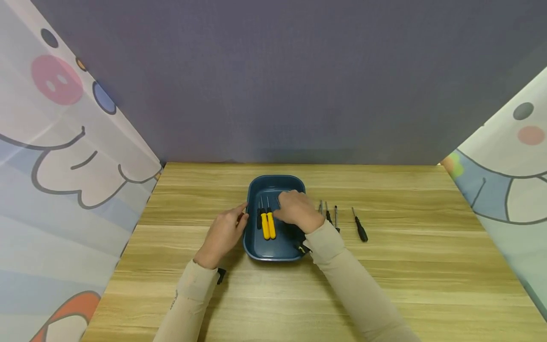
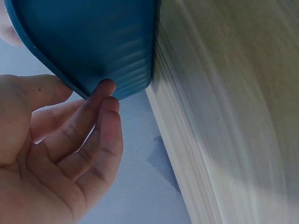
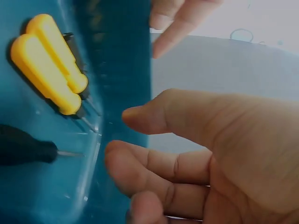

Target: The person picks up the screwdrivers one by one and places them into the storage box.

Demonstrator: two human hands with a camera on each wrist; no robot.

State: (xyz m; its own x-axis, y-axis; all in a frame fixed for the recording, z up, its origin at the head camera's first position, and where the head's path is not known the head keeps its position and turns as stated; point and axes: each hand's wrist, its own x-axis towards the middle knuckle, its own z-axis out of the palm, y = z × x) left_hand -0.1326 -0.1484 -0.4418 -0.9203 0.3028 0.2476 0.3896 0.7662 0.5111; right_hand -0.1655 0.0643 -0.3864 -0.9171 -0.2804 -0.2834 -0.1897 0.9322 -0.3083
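A dark blue tray [image 1: 269,251] lies on the table. My left hand [image 1: 221,236] grips its left rim, thumb at the edge and fingertips against the outer wall. Inside, two yellow-handled screwdrivers [image 1: 265,227] lie side by side, with a small black-handled screwdriver [image 1: 259,219] to their left. My right hand [image 1: 297,209] is over the tray's right half with loosely bent fingers. In the right wrist view its thumb and fingertips stand apart with nothing between them. Another black-handled screwdriver [image 3: 25,147] lies in the tray near these fingers, mostly hidden by the right hand in the head view.
Right of the tray, several dark screwdrivers [image 1: 328,216] lie on the wooden table [image 1: 410,266], partly covered by the right sleeve. One black screwdriver [image 1: 362,231] lies farther right. A grey backdrop [image 1: 299,95] stands behind the table, with cartoon-printed cloth at both sides.
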